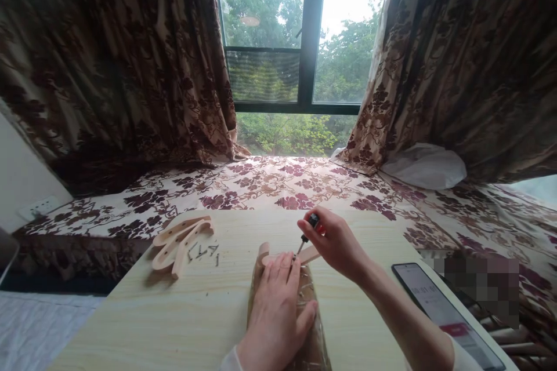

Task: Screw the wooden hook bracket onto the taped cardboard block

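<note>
My right hand (333,237) is closed around a screwdriver (312,221) with a black handle. Its shaft slants down to the left, and the tip meets a small dark screw beside my left fingertips. My left hand (281,295) lies flat, fingers stretched forward, pressing a curved light-wood piece (310,254) that sits across a brown, tape-wrapped block (310,295). Much of the wood and the block is hidden under that hand. More curved wooden pieces (176,249) with holes rest at the table's left, beside several loose screws (202,252).
The pale wooden table (174,324) reaches a floral-covered window ledge (261,185). On its right edge a phone (444,313) shows a running timer. A white plastic bag (429,165) sits on the ledge, and patterned curtains (174,69) hang either side of the window.
</note>
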A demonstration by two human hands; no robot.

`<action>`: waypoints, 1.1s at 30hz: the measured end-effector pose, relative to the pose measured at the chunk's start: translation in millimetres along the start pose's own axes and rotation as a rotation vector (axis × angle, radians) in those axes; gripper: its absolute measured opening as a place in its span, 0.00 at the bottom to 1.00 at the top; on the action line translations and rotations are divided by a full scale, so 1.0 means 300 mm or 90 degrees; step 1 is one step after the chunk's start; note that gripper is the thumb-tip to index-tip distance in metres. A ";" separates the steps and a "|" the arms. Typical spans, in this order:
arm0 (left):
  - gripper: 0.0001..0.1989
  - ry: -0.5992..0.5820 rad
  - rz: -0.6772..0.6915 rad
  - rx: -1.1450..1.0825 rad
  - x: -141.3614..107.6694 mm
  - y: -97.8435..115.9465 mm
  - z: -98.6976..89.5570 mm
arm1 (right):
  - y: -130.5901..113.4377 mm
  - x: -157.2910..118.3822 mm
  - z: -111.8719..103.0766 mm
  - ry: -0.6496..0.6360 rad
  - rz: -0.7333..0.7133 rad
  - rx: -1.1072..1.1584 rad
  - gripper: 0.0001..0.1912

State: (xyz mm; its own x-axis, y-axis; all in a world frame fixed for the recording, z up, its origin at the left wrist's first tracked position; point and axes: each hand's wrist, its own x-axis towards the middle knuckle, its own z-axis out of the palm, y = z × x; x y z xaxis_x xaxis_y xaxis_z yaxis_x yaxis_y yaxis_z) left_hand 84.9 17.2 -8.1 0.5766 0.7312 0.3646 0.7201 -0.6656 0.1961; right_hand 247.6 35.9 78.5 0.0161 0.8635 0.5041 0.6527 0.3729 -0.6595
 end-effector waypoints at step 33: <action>0.34 0.033 0.032 0.024 0.006 -0.011 0.013 | -0.009 0.042 0.037 -0.054 -0.044 -0.061 0.08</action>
State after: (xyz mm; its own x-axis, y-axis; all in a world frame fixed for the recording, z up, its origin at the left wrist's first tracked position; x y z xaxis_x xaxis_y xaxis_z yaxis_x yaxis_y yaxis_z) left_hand 85.0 21.3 -11.6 0.5926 0.6874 0.4199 0.7051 -0.6947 0.1421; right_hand 237.4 49.5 80.5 -0.0927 0.8643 0.4943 0.7190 0.4015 -0.5673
